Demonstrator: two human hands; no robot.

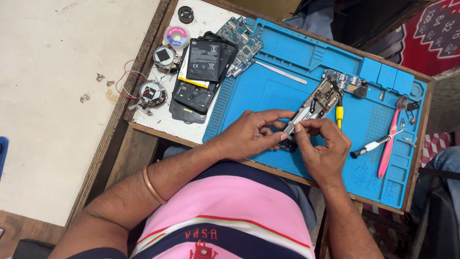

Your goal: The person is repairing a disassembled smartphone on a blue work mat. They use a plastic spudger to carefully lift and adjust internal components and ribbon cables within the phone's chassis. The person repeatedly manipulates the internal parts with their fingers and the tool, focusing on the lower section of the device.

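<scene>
Blue repair mat (287, 91) carries the opened phone frame (306, 112) at its middle, where the left hand (249, 134) pinches its near end and the right hand (323, 146) nips it alongside, so steady, light fingertip pressure seems wisest.

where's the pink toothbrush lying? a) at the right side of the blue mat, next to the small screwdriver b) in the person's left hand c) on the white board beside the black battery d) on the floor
a: the pink toothbrush lies along the right side of the blue mat, beside the small screwdriver, apart from both hands holding the opened phone.
</scene>
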